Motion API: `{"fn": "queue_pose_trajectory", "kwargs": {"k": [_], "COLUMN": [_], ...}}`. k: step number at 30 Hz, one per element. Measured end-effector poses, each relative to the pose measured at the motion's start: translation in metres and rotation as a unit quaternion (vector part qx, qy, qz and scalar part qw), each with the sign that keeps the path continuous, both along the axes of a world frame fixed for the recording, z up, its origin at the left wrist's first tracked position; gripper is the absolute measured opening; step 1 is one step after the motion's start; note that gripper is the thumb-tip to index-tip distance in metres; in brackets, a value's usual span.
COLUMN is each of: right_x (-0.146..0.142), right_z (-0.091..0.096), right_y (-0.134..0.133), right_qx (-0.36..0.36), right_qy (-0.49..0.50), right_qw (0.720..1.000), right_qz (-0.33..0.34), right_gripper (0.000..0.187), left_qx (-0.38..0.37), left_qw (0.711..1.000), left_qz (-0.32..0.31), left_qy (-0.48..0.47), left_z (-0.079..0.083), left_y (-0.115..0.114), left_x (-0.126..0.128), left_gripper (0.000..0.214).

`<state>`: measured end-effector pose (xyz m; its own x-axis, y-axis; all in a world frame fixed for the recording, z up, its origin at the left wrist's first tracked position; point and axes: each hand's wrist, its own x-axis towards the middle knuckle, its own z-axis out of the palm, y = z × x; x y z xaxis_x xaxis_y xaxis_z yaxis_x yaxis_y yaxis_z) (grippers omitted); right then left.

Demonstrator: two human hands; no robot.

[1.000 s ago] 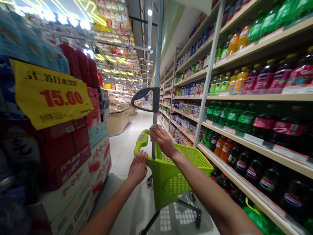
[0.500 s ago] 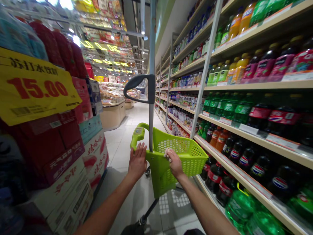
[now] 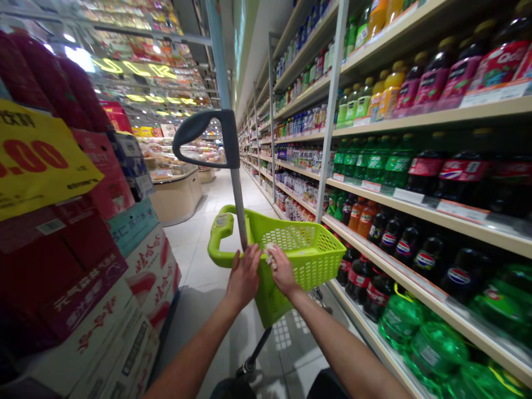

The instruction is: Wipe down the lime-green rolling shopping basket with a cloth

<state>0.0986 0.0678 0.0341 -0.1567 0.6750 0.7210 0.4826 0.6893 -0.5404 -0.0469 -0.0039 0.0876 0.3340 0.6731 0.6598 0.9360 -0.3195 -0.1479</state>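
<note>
A lime-green shopping basket on wheels [image 3: 310,257] stands in the aisle in front of me, with a grey pole [image 3: 239,199] rising from its near rim and a dark handle [image 3: 199,136] on the pole. My left hand [image 3: 243,277] lies on the basket's near rim at the foot of the pole, fingers stretched out. My right hand [image 3: 280,269] is closed on a small white crumpled cloth or paper [image 3: 270,256], pressed against the rim just right of the pole. The basket looks empty.
Shelves of soft-drink bottles [image 3: 415,166] run along the right, close to the basket. Stacked red and white cartons [image 3: 103,260] with a yellow price sign [image 3: 37,158] stand on the left. The tiled aisle floor [image 3: 216,221] runs ahead toward a display counter [image 3: 177,194].
My right hand came down from the pole to the basket's near rim, still holding the white wad, and slid left toward the pole. The left hand moved up onto the rim. My view shifted right.
</note>
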Motion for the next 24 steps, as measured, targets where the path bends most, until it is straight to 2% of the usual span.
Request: {"fn": "queue_pose_trajectory", "kwargs": {"k": [2,4,8,10,12,15,17,19,22,24], "right_x": [-0.009,-0.001,0.034,0.038,0.025,0.006,0.014,0.042,0.085,0.092], "right_z": [0.007,0.010,0.000,-0.007,-0.010,-0.009,-0.010,-0.014,-0.023,-0.026], "right_y": [-0.003,-0.001,0.010,0.010,0.005,-0.005,-0.006,-0.002,0.006,0.006], "right_qx": [0.020,0.010,-0.040,-0.046,-0.034,-0.015,-0.033,-0.074,-0.130,-0.133], "right_qy": [-0.036,-0.076,-0.094,-0.076,-0.065,-0.076,-0.092,-0.102,-0.099,-0.100], "right_qw": [0.998,0.996,0.994,0.993,0.996,0.997,0.995,0.991,0.977,0.971], "right_qz": [0.038,0.036,-0.044,-0.073,-0.057,0.007,0.008,-0.034,-0.136,-0.174], "right_gripper": [0.057,0.058,0.055,0.057,0.059,0.063,0.062,0.060,0.058,0.058], "left_qx": [-0.025,-0.047,-0.065,-0.064,-0.074,-0.094,-0.099,-0.104,-0.120,-0.132], "left_qw": [0.999,0.998,0.996,0.995,0.994,0.991,0.989,0.989,0.986,0.985], "left_qz": [0.001,0.016,0.041,0.056,0.063,0.076,0.085,0.084,0.092,0.098], "left_qy": [0.021,0.038,0.050,0.046,0.051,0.061,0.064,0.069,0.066,0.061], "left_z": [0.000,-0.001,-0.002,-0.003,-0.005,-0.009,-0.011,-0.012,-0.014,-0.016], "left_y": [0.006,0.009,0.005,0.003,0.001,0.000,-0.001,-0.002,-0.003,-0.002], "left_x": [0.006,0.006,0.000,0.003,0.010,0.018,0.017,0.012,0.008,0.013], "left_gripper": [0.052,0.052,0.052,0.051,0.051,0.052,0.054,0.056,0.059,0.059]}}
